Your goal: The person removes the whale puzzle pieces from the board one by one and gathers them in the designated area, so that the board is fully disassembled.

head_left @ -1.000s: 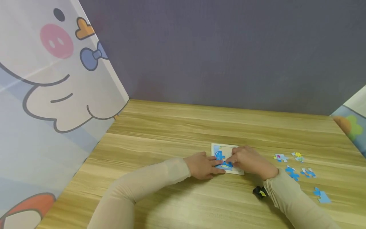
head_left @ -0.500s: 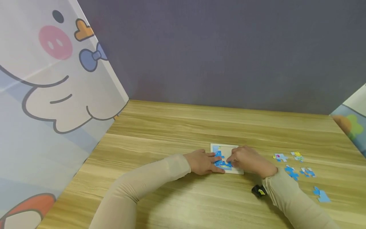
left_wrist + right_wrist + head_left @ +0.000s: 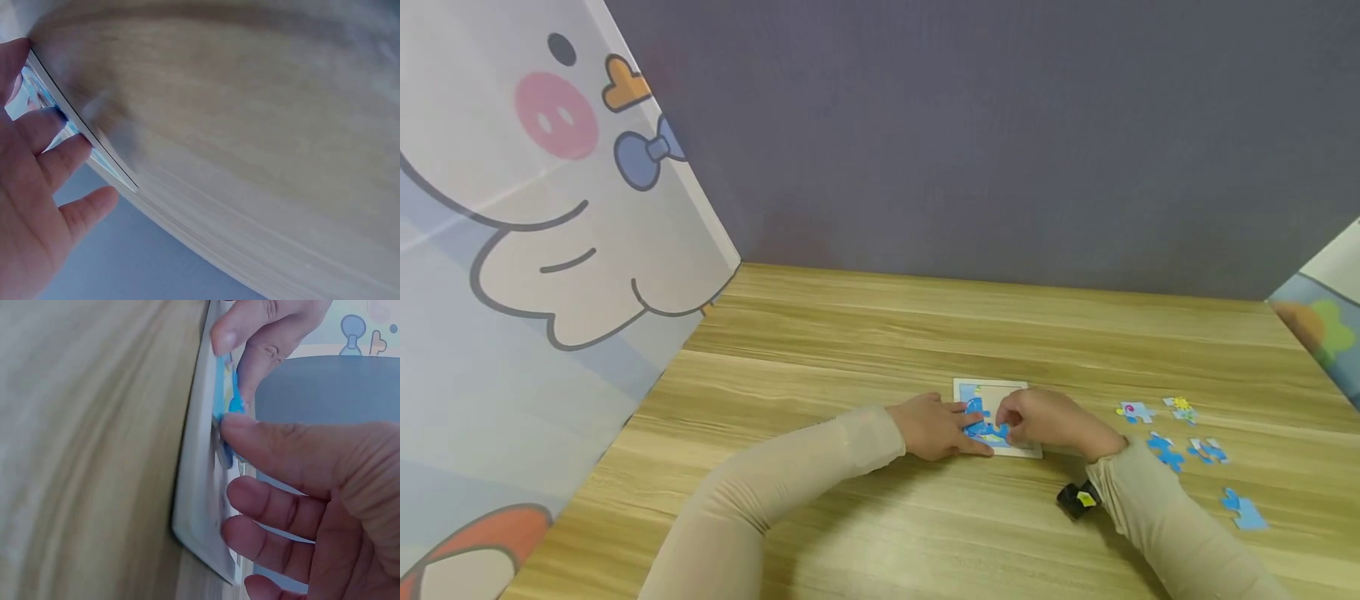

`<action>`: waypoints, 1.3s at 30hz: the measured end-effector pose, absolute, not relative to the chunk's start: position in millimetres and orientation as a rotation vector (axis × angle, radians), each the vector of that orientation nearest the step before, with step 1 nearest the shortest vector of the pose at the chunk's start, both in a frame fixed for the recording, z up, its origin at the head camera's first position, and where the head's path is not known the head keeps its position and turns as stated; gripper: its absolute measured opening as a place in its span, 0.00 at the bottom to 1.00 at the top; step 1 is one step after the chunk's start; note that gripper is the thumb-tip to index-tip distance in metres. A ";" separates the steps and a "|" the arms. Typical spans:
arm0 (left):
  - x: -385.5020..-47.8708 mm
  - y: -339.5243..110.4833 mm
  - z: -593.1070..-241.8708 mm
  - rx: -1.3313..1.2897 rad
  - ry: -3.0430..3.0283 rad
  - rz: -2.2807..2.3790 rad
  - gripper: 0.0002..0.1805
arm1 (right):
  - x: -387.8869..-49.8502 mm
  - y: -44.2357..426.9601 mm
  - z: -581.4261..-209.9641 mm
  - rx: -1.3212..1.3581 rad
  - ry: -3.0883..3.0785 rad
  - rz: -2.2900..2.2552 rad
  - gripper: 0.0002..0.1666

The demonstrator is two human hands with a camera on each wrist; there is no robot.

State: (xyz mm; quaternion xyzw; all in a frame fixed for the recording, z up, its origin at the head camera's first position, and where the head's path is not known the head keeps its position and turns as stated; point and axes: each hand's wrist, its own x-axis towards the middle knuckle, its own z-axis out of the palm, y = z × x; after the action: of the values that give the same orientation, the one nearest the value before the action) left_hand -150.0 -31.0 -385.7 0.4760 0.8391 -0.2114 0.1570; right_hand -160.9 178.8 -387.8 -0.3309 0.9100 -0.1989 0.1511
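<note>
Five loose pieces (image 3: 1167, 452) lie on the table (image 3: 842, 329), well to the right of the tray (image 3: 1034, 452); among them we see a sun piece (image 3: 1182, 406), a spiral piece (image 3: 1137, 412) and, nearest the person, a pale blue piece (image 3: 1247, 515). A black block (image 3: 1071, 502) with a yellow mark shows beside the right sleeve (image 3: 1157, 510). Beyond the table rises a grey panel (image 3: 970, 150); a cartoon wall (image 3: 647, 267) stands at left. Both hands partly screen the tray from us. The left hand (image 3: 934, 427), fingers spread and nearly straight, rests over the tray's left side and grips nothing that we can make out. The right hand (image 3: 1041, 421), fingers curled, reaches over the right side; in the right wrist view we find a tilted piece (image 3: 222, 450) pinched at the thumb tip, at the tray's surface. The tray, pale-rimmed and rectangular, lies flat before the person, right of the table's middle. Blue fitted pieces (image 3: 974, 407) line its left and lower parts; its upper right shows bare beige bed (image 3: 997, 393).
</note>
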 end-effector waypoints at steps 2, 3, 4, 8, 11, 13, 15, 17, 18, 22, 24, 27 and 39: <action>-150.0 -30.8 -385.5 1.358 2.399 -0.597 0.26 | -159.7 178.5 -387.8 -0.927 2.613 -0.592 0.08; -150.0 -30.8 -385.6 1.357 2.397 -0.592 0.26 | -158.9 178.5 -387.6 -0.923 2.610 -0.606 0.08; -150.1 -30.9 -385.7 1.355 2.396 -0.586 0.26 | -158.0 178.6 -387.5 -0.917 2.606 -0.622 0.09; -150.3 -31.2 -385.3 1.345 2.392 -0.566 0.27 | -155.1 180.4 -386.4 -0.936 2.592 -0.686 0.09; -150.1 -31.4 -382.6 1.346 2.391 -0.568 0.27 | -154.2 182.2 -385.3 -0.970 2.576 -0.747 0.07; -150.7 -31.1 -381.3 1.352 2.393 -0.571 0.27 | -154.0 183.3 -384.8 -0.984 2.562 -0.788 0.07; -151.2 -30.6 -380.3 1.356 2.394 -0.570 0.27 | -153.6 184.4 -384.2 -0.982 2.550 -0.829 0.07; -151.7 -30.2 -380.4 1.360 2.394 -0.563 0.27 | -152.8 185.8 -383.6 -0.977 2.543 -0.858 0.07; -151.9 -30.1 -380.6 1.363 2.394 -0.560 0.27 | -152.4 186.6 -383.5 -0.976 2.539 -0.868 0.07; -151.8 -30.7 -382.3 1.369 2.390 -0.559 0.27 | -150.3 191.3 -382.5 -0.969 2.517 -0.921 0.06; -151.8 -31.0 -383.5 1.373 2.388 -0.566 0.27 | -149.4 195.1 -381.9 -0.967 2.507 -0.948 0.05; -152.2 -31.4 -385.0 1.377 2.386 -0.571 0.27 | -148.2 203.3 -382.1 -0.950 2.499 -0.982 0.04; -149.8 -32.1 -381.2 1.374 2.383 -0.598 0.26 | -135.8 235.5 -387.2 -0.919 2.528 -1.045 0.03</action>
State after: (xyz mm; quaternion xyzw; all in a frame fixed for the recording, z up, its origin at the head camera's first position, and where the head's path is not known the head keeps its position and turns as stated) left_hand -149.8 -32.1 -381.2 0.4815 0.8354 -0.2095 0.1626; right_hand -135.8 235.5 -387.2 -0.3159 0.8689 -0.3592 0.1274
